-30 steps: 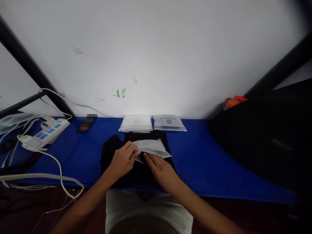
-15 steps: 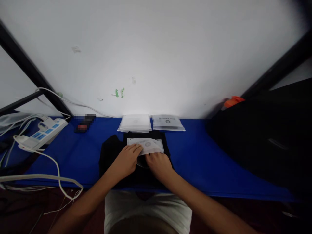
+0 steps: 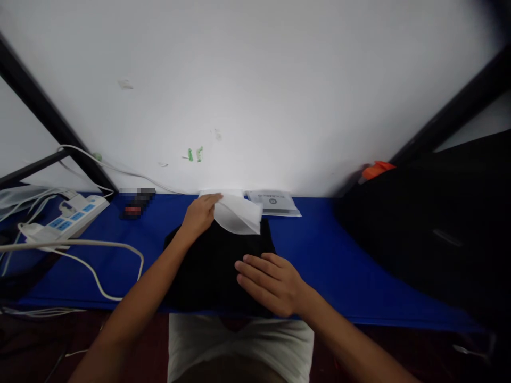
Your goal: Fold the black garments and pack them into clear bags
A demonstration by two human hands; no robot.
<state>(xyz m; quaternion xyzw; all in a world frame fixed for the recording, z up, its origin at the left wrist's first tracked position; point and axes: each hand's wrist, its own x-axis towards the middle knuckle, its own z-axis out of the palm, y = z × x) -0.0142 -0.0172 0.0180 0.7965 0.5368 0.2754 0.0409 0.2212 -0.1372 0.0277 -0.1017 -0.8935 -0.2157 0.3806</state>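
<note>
My left hand (image 3: pixel 202 214) is closed on the edge of a white translucent plastic pouch (image 3: pixel 238 214), which bends and tilts over the far part of a black cloth item (image 3: pixel 211 266). My right hand (image 3: pixel 273 282) lies with fingers outstretched over the right side of that black cloth and holds nothing. Behind the lifted pouch, another white pouch (image 3: pixel 221 192) is partly hidden against the wall. To its right lies a pouch with dark print and a round logo (image 3: pixel 273 202).
A white power strip (image 3: pixel 74 218) with cables lies at the left of the blue table cover (image 3: pixel 315 255). Beside it is a blurred dark object (image 3: pixel 138 204). A large black mass (image 3: pixel 431 223) with an orange piece (image 3: pixel 378 169) fills the right side.
The pouch has moved off the middle of the black cloth, up toward the wall, in my left hand. My right hand has let go, moved right and down, and straightened its fingers.
</note>
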